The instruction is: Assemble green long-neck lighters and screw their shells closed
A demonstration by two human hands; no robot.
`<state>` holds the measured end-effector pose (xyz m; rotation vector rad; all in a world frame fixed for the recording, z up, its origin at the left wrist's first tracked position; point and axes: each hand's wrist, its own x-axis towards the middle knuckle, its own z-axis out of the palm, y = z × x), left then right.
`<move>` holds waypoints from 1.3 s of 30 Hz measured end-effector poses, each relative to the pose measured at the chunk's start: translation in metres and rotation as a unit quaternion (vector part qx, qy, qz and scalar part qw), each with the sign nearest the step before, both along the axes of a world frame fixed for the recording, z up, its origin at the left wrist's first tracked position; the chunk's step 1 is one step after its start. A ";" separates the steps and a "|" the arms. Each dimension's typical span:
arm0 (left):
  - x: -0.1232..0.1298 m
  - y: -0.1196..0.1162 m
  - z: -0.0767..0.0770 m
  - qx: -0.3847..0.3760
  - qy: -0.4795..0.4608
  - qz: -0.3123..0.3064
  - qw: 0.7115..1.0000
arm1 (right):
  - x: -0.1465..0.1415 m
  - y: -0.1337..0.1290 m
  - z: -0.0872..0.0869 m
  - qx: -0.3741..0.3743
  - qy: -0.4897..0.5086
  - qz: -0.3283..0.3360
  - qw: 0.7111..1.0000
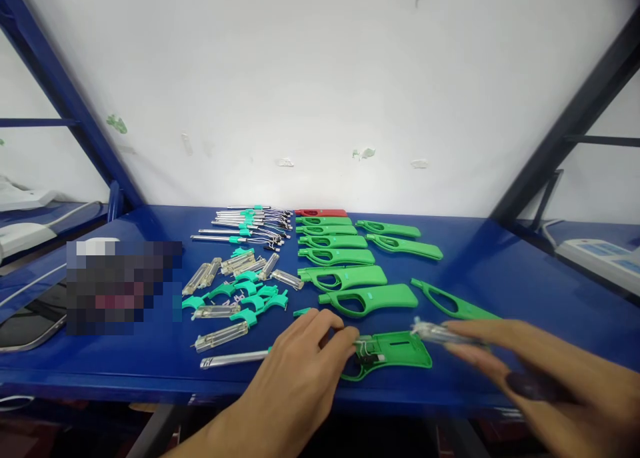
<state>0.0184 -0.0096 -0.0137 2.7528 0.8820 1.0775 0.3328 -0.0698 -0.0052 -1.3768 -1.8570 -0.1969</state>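
Note:
Near the front edge lies an open green lighter shell [400,353], its inner side up, with a small black part and wires at its left end. My left hand [305,358] grips that left end with bent fingers. A metal tube [234,359] sticks out to the left from beneath my left hand. Between thumb and fingers, my right hand [540,371] pinches a clear fuel tank [434,331], held just right of the shell and blurred. A dark object, too smeared to identify, shows in the right palm.
Green shells [375,299] and a red one [323,213] lie in a column behind. Metal tubes with wires [220,237], clear tanks [223,337] and teal triggers [255,303] lie left. A phone [35,318] rests far left; blue posts [65,85] flank the shelf.

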 end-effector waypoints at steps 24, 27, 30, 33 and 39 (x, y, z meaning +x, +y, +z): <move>-0.019 0.002 0.020 0.021 -0.011 -0.052 0.998 | -0.060 0.011 0.020 -0.007 0.001 0.160 0.987; -0.034 0.010 0.029 0.058 0.013 0.017 0.998 | -0.055 0.011 0.020 -0.001 0.012 0.124 0.992; -0.051 0.019 0.035 0.075 0.053 0.089 0.992 | -0.053 0.012 0.020 0.001 0.006 0.101 0.995; -0.064 0.026 0.035 0.077 0.108 0.128 0.983 | -0.052 0.012 0.019 -0.014 0.002 0.080 0.997; -0.059 0.013 0.038 0.073 0.085 0.127 0.986 | -0.061 0.010 0.014 -0.016 0.026 0.085 0.996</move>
